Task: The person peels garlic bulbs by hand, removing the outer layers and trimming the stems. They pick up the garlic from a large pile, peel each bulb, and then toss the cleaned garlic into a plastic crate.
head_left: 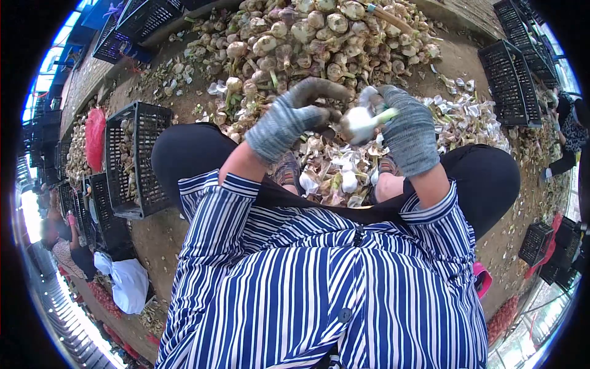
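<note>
My right hand (407, 126), in a grey knitted glove, is closed on a garlic bulb (358, 125). The bulb is white, and its pale green stem points toward that palm. Just left of the bulb is my left hand (301, 117), gloved in grey with dark, soiled fingers. Its thumb and fingers are curved and apart, with the fingertips close to the bulb. Below both hands, between my feet, lie loose white and brown garlic skins (332, 163) with a few pale bulbs among them.
A large heap of garlic with stems (301, 43) rises in front, with a wooden handle (390, 18) on it. Black plastic crates stand left (144, 160) and right (509, 83). A red net bag (94, 138) and a white sack (128, 286) are at left. Other people sit at both sides.
</note>
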{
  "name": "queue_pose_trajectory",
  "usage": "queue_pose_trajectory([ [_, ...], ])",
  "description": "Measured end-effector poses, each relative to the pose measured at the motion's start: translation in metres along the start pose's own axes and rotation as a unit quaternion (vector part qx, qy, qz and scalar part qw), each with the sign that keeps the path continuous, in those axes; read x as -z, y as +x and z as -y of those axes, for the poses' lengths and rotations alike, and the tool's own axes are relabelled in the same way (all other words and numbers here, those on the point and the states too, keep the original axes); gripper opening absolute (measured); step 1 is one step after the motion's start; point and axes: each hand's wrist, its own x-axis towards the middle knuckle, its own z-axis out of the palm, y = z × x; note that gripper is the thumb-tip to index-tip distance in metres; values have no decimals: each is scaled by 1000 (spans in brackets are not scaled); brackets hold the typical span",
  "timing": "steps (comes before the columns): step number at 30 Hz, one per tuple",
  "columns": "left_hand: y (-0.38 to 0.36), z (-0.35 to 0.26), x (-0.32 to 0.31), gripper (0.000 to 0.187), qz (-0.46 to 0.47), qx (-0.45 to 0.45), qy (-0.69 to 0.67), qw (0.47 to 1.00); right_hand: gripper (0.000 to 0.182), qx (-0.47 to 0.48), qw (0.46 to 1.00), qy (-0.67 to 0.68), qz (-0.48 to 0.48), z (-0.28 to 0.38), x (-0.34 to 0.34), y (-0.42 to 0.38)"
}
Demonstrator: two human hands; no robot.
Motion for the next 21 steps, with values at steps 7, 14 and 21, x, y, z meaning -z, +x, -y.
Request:
queue_pose_trajectory([
  [7, 15, 49, -26, 67, 18, 202, -175, 963, 30, 115, 984, -46, -125, 2, -7, -10],
  [14, 22, 51, -12, 66, -161, -5, 433, 887, 32, 104, 988, 30, -113, 6, 4, -13],
  [21, 17, 32, -24, 71, -39, 51, 417, 906, 29, 33, 975, 218, -37, 6, 7, -13],
])
